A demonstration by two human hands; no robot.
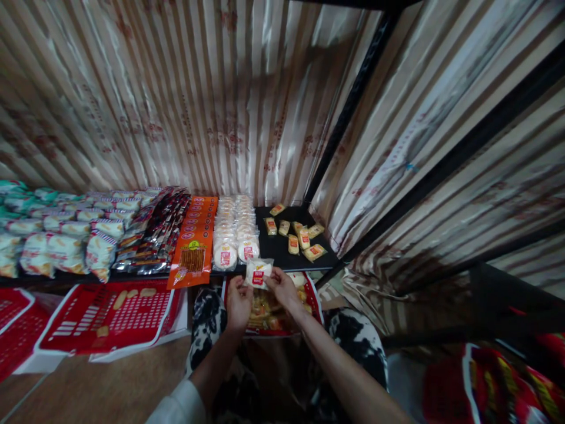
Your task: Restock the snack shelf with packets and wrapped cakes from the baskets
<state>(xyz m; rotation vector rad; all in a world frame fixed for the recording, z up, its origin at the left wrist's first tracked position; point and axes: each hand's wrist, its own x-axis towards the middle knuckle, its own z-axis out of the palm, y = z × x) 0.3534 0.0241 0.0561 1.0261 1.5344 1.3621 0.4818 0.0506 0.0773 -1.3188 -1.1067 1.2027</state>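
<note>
Between my two hands is a small white packet of rice crackers (258,273) with a red label, held just in front of the shelf edge. My left hand (239,301) pinches its left side, and my right hand (283,288) grips its right side. Below them a red basket (318,306) full of small yellow-wrapped snacks stands between my knees. Right behind the packet, two rows of similar round white cracker packets (226,254) stand on the black shelf (276,259). Several small yellow packets (303,238) lie scattered to the right of those rows.
Orange snack bags (192,253), dark shiny packets (161,235) and white puffed bags (66,253) line the shelf leftward. A red basket (132,312) with a few pieces sits below left. Black metal posts (353,112) and striped curtains (176,88) enclose the shelf. Red packages (503,383) stand lower right.
</note>
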